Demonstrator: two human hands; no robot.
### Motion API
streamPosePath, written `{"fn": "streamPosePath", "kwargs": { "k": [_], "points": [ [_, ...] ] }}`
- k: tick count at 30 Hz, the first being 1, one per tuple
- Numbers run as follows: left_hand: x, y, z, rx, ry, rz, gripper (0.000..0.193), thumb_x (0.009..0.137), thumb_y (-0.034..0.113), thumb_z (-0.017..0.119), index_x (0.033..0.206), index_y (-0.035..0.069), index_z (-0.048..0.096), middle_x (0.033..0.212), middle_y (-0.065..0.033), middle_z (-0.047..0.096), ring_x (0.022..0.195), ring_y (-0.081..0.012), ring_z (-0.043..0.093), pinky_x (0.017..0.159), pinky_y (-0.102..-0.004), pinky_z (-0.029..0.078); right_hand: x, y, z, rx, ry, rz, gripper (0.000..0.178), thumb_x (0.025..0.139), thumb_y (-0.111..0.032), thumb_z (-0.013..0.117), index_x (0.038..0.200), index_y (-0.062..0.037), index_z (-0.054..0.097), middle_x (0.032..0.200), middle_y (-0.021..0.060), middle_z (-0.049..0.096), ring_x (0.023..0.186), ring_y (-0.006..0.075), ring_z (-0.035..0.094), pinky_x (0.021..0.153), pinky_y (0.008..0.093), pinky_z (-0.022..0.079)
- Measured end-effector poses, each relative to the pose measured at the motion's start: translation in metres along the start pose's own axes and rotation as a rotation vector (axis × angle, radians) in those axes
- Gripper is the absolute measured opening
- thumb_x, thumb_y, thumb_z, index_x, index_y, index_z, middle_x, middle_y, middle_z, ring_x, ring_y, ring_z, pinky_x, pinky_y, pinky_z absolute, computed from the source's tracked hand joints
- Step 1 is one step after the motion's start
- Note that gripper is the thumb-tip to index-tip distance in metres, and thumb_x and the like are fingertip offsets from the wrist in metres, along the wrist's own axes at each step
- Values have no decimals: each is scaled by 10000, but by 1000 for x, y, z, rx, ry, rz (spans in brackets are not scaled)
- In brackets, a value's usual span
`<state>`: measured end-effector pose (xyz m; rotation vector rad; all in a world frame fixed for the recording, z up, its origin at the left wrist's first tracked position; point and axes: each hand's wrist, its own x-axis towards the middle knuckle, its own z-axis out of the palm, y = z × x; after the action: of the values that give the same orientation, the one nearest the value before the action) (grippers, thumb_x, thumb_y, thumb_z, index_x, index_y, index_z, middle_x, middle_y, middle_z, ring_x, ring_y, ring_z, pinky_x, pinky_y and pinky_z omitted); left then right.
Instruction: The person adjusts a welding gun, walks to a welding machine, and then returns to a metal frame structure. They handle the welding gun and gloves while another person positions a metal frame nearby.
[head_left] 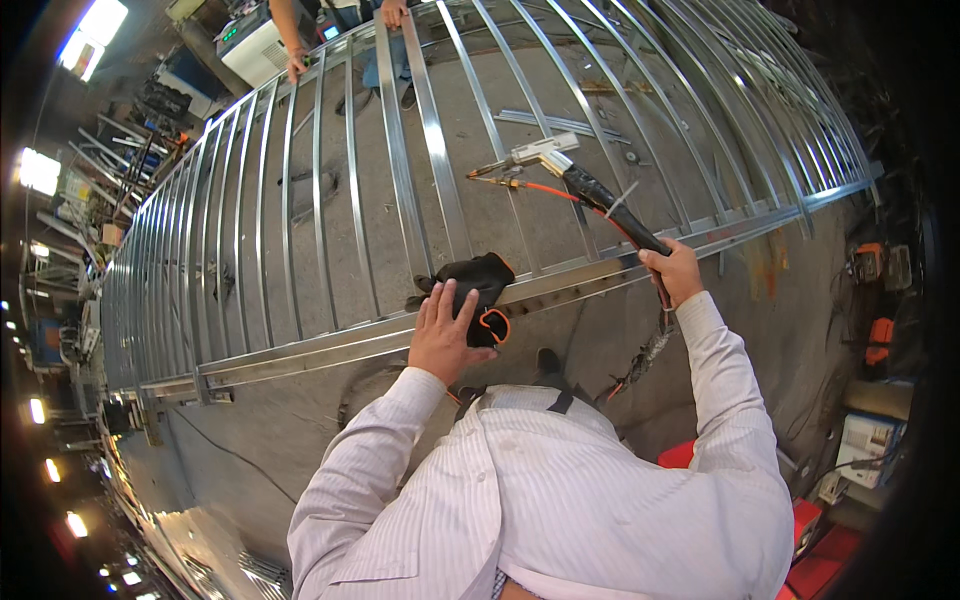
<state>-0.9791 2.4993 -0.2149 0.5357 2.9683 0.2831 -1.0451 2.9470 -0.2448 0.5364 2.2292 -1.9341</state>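
My right hand (680, 270) is wrapped round the lower end of a welding torch (610, 205) with a black taped handle. Its silver head (540, 149) and copper-coloured tip point left, above the bars of a metal frame. A thin orange hose (550, 189) with a brass fitting runs along the torch. My left hand (440, 328) lies with fingers spread on a pair of black gloves (477, 283) with orange cuffs. These gloves rest over the near rail (330, 350) of the frame.
The long frame of shiny upright bars (400, 160) spans the space ahead. Another person's hand (297, 66) touches its far rail, and a second hand (394, 12) is beside it. A white machine (255, 45) stands far left. Orange-and-black tools (868, 262) lie at right.
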Motion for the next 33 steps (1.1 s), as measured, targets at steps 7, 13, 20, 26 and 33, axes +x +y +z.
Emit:
{"fn": "streamPosePath", "kwargs": {
  "k": [7, 13, 20, 26, 33],
  "points": [
    [6, -12, 16, -84, 44, 2, 941, 761, 439, 921, 1568, 172, 517, 1540, -175, 558, 1437, -376, 518, 1204, -510, 395, 9, 9, -3, -171, -69, 21, 345, 923, -138, 809, 1193, 14, 658, 782, 14, 653, 612, 123, 597, 571, 319, 484],
    [16, -13, 11, -89, 14, -38, 808, 773, 284, 885, 1501, 128, 569, 1222, -139, 665, 1138, -353, 669, 1002, -488, 511, 8, 1, -4, -833, 35, -89, 711, 842, -441, 845, 1375, -40, 598, 1219, 267, 749, 1185, 465, 696, 998, 504, 543],
    [14, -10, 28, -160, 41, -21, 500, 874, 167, 765, 1356, 112, 642, 1109, -136, 669, 1007, -357, 703, 873, -490, 541, -4, -18, 9, -1115, 94, 35, 764, 849, -515, 836, 1406, -51, 596, 1212, 265, 755, 1140, 455, 723, 983, 540, 565],
    [10, -6, 2, -369, 156, -177, 390, 913, 103, 700, 1303, 99, 676, 1140, -172, 672, 1026, -419, 688, 886, -514, 556, -25, -45, 24, -1216, 225, -205, 608, 914, -372, 815, 1367, -28, 601, 1137, 221, 751, 1064, 437, 734, 920, 553, 578],
    [-27, 17, -72, -777, 526, -303, 328, 895, -3, 710, 1222, 16, 699, 1095, -185, 712, 1028, -373, 708, 908, -413, 558, -51, -86, 113, -419, -349, -341, 536, 940, -222, 789, 1398, -8, 608, 1247, 159, 731, 1139, 279, 723, 977, 412, 576]
  ]
}}
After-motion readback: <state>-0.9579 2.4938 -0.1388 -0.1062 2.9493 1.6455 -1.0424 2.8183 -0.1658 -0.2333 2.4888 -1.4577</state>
